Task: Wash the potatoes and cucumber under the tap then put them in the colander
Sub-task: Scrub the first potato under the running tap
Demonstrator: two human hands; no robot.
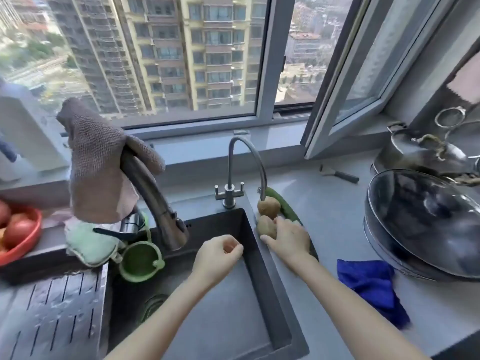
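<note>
1. The right hand (pixel 288 237) reaches past the sink's rim onto the table (pixel 337 229). Its fingers and thumb close round the near potato (pixel 265 226), which seems not yet lifted.
2. The left hand (pixel 220 252) hovers over the sink (pixel 233 320) with its fingers curled in toward the thumb. It holds nothing that shows.
3. Just beyond the right hand's fingertips sits the far potato (pixel 268 207), touching the near one. The cucumber (pixel 284 207) lies behind both and runs back under that hand.
4. The tap (pixel 155 193), with a cloth draped over its neck, ends just left of the left hand. No water shows at its spout.
5. By my judgement the task is at its very start. All three vegetables lie on the table, so each has yet to be rinsed and carried over.
6. I cannot name the colander for sure. A slotted metal tray (pixel 52 315) lies well left of the left hand, with a green cup (pixel 141 261) between them, and either might serve.
</note>
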